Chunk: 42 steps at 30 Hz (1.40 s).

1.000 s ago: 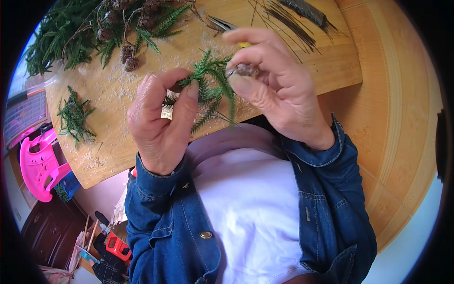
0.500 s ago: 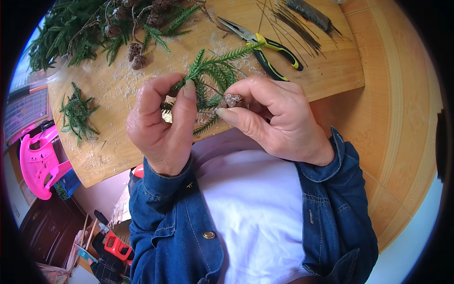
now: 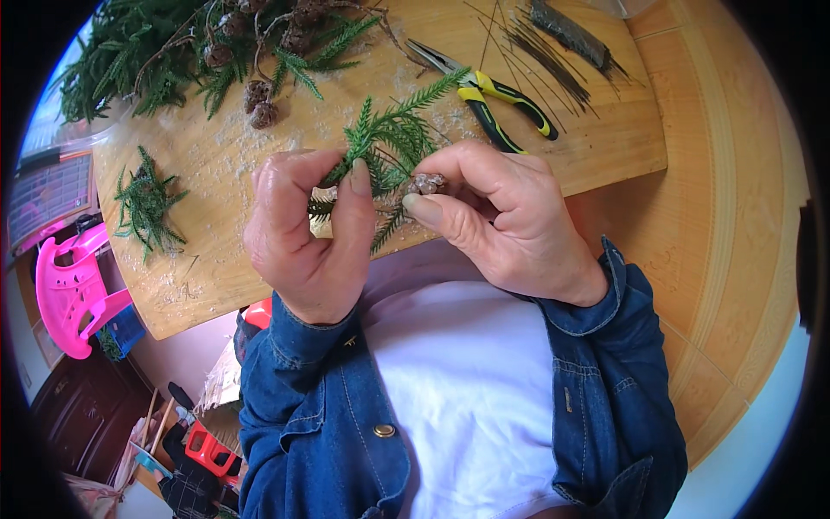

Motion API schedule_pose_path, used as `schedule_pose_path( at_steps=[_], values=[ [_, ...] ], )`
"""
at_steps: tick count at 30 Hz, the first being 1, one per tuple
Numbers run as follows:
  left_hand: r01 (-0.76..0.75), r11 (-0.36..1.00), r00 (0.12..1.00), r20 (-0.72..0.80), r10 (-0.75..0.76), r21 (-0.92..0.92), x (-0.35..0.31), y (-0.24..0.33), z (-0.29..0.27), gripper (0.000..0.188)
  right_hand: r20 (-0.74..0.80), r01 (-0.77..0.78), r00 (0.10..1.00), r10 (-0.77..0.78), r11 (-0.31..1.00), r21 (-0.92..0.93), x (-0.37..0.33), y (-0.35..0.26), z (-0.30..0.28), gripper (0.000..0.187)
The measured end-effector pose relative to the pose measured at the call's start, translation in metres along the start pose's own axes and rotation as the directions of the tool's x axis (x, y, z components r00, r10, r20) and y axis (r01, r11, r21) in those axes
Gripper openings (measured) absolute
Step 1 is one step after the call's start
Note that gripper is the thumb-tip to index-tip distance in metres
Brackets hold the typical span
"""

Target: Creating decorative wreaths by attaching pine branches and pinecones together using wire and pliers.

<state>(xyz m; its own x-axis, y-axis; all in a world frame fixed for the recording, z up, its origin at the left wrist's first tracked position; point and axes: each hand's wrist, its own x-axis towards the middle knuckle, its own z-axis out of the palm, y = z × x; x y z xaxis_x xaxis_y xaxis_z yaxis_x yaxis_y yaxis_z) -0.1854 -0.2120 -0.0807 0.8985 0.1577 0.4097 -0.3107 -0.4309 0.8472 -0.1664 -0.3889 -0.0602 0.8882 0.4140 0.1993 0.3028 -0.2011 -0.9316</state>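
Observation:
Between thumb and forefinger, my left hand (image 3: 311,233) pinches a green artificial pine sprig (image 3: 393,130) near its base. Its needled branches fan out up and to the right, above the wooden table. My right hand (image 3: 510,216) grips a small brown pine cone (image 3: 426,183) flecked with white, close beside the sprig. A thin stem seems to run between the cone and the sprig; its join is hidden among the needles. Just beyond my right hand lie long-nose pliers (image 3: 484,91) with yellow and black handles, their jaws slightly apart.
At the far left sits a heap of green pine branches (image 3: 130,60) with brown cones (image 3: 261,104) on twigs. A small loose sprig (image 3: 149,203) lies nearer. Dark thin wires (image 3: 549,60) lie at the far right by a wrapped bundle (image 3: 571,35). White flakes dust the table (image 3: 207,290).
My left hand has shifted slightly right and down with the sprig, nearer to my right hand. My right hand stays nearly in place, still holding the cone.

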Motion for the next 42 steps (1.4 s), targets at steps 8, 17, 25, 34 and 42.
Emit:
schedule_pose_path(
  at_steps=[8,17,25,34,42],
  values=[
    [-0.08,0.996,0.997,0.0,0.08,0.043,0.001,-0.002,0.001,0.015,0.01,-0.013,1.0,0.013,1.0,-0.004,0.001,0.001,-0.001,0.014],
    [-0.184,0.981,0.978,0.109,0.177,0.059,0.002,-0.002,0.001,0.017,-0.01,0.018,1.0,-0.017,0.999,0.034,0.004,0.01,0.012,0.028],
    [-0.166,0.978,0.974,0.136,0.182,-0.124,0.002,-0.006,-0.003,0.016,0.101,-0.172,0.983,0.154,0.967,0.19,0.007,0.0,0.006,0.042],
    [0.187,0.952,0.969,0.203,-0.139,-0.243,0.001,0.008,-0.004,0.015,0.06,-0.142,0.989,0.136,0.982,0.126,0.001,0.006,0.011,0.039],
    [0.037,0.995,0.988,0.15,-0.022,-0.093,0.003,0.007,0.002,0.014,0.032,-0.103,0.994,0.102,0.994,0.037,0.001,0.001,0.012,0.038]
  ],
)
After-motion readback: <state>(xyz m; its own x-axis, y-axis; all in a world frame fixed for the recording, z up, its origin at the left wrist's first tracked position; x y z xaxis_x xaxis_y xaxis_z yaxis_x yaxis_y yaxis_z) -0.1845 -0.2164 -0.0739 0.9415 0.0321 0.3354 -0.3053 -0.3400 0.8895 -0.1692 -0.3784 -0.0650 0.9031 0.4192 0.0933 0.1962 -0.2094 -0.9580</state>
